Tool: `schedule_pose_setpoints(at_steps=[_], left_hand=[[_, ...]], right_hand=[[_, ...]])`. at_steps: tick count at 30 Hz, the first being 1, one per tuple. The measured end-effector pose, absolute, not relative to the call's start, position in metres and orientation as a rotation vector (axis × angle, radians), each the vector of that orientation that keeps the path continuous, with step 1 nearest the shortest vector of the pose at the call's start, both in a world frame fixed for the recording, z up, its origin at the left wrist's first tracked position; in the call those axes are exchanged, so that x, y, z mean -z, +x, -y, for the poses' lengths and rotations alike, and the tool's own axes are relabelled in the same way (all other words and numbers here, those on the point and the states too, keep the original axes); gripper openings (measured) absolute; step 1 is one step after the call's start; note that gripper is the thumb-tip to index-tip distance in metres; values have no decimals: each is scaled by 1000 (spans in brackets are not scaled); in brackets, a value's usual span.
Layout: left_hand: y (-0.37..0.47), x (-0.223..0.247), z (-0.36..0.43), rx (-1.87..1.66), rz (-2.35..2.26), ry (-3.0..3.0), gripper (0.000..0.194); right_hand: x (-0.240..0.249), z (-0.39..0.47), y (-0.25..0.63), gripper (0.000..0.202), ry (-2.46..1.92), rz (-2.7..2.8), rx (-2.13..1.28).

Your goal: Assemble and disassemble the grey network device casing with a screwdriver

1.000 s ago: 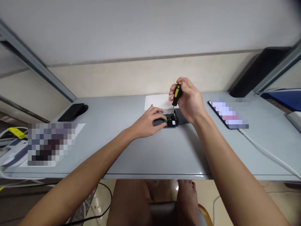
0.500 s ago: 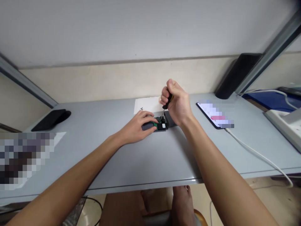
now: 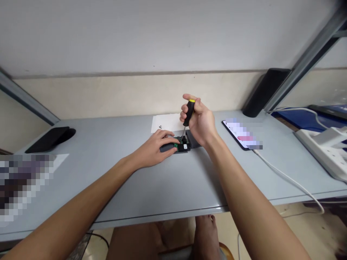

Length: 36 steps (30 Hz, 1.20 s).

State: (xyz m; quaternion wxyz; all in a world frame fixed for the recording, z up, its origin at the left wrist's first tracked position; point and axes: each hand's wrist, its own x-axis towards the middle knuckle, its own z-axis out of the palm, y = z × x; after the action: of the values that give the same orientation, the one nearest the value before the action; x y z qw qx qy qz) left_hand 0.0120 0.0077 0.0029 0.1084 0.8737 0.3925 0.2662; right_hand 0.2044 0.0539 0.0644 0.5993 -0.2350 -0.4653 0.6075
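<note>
on the grey desk (image 3: 162, 191), an opened black device (image 3: 183, 147) bares green circuitry.

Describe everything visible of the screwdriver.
The screwdriver has a black handle, apparently plastic, with a yellow end, and a thin, metallic-looking shaft. It leans steeply, handle up, gripped in the right hand. Its shaft points down at the opened black device; whether the tip touches anything cannot be made out.

The screwdriver (image 3: 189, 112) in the right fingers (image 3: 199, 103) is black with a yellow top. Under the left fingers (image 3: 173, 142), the board (image 3: 176, 145) is green. The worktop (image 3: 162, 184) is gray.
</note>
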Motion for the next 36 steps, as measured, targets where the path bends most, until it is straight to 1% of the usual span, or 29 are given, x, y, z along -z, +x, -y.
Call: schedule_pose_setpoints(at_steps=[7,14,20,24,31,36], left_hand=[[14,-4,-6,-783,-1161,2593,27],[15,-5,-6,-769,-1154,2598,27],[15,-5,-7,-781,-1159,2591,26],[16,-6,-6,-761,-1167,2590,25],[16,-7,-6,-749,-1164,2605,26],[16,-6,-6,-766,-1146,2629,26]], right_hand=[[-70,-47,198,51,-593,997,-1380],[-70,-56,203,53,-575,1048,-1408],[-69,-52,192,56,-544,961,-1393],[-67,-50,193,53,-512,978,-1362],[-66,-59,201,39,-583,1025,-1365],[-66,-56,201,45,-557,991,-1400]])
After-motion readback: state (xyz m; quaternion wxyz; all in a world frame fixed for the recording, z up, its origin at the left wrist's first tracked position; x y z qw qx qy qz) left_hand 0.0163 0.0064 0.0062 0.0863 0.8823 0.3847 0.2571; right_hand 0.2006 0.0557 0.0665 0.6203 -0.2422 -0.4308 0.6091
